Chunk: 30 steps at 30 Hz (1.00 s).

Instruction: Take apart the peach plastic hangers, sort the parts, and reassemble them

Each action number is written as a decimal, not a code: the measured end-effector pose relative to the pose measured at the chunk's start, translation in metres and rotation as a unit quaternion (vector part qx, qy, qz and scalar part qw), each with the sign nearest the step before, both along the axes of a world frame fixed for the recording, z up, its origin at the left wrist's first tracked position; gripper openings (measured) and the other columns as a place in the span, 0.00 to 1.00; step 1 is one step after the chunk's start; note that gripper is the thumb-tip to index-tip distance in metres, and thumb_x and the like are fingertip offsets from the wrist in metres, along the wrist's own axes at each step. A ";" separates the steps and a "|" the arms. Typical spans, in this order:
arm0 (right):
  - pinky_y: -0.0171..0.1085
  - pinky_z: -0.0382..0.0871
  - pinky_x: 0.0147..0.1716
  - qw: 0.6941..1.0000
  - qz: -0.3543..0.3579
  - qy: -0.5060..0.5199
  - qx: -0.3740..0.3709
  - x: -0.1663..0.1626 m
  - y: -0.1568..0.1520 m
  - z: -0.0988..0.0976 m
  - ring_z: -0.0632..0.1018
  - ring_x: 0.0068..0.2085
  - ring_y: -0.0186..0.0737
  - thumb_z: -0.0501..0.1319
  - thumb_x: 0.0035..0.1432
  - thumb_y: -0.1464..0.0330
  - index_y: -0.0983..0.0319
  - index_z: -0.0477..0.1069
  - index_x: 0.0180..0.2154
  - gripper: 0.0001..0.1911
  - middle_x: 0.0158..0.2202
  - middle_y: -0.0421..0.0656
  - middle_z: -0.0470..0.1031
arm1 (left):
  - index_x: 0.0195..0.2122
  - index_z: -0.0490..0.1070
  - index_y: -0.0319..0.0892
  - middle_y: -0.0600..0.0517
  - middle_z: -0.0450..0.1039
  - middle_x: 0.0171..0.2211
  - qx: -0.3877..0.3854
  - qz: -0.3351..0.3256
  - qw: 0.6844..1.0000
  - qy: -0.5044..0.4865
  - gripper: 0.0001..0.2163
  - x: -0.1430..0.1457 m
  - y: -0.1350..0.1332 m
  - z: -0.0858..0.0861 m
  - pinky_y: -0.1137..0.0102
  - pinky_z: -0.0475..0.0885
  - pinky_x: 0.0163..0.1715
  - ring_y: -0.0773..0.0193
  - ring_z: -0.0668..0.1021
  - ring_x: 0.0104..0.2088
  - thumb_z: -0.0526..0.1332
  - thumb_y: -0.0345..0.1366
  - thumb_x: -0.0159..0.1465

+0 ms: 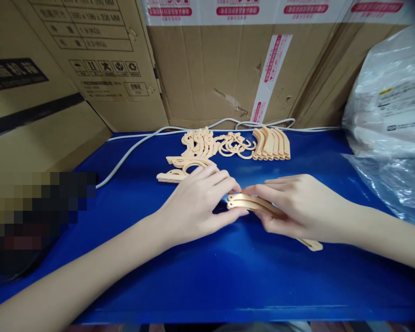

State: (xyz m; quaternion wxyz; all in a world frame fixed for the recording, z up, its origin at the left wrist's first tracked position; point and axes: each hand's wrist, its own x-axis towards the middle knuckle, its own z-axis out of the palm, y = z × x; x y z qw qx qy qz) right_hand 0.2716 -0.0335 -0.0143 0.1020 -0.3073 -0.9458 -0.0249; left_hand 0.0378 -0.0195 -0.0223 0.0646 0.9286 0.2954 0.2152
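My right hand (290, 205) is closed around a thin stack of curved, peach-coloured plastic strips (244, 202) held just above the blue table (210, 276); one end of the stack sticks out under my wrist. My left hand (197, 203) meets it from the left, thumb and fingertips pinching the near end of the same strips. Just beyond my left hand lie a few loose peach plastic pieces (180, 167). Further back sit a heap of curved parts (199, 143), a tangle of ring-shaped parts (235, 145) and a neat row of upright strips (271, 144).
Cardboard boxes (228, 69) wall the back and left of the table. A white cable (131, 152) runs along the back edge and off to the left. A crinkled clear plastic bag (390, 120) fills the right side. A blurred patch covers the lower left.
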 end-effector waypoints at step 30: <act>0.36 0.67 0.34 0.997 0.003 0.013 -0.070 0.024 0.018 -0.001 0.78 0.35 0.38 0.53 0.68 0.57 0.62 0.74 0.45 0.18 0.37 0.45 0.77 | 0.38 0.66 0.42 0.54 0.71 0.35 -0.104 -0.012 0.990 0.096 0.08 -0.003 0.003 0.004 0.69 0.62 0.32 0.63 0.72 0.34 0.60 0.41 0.65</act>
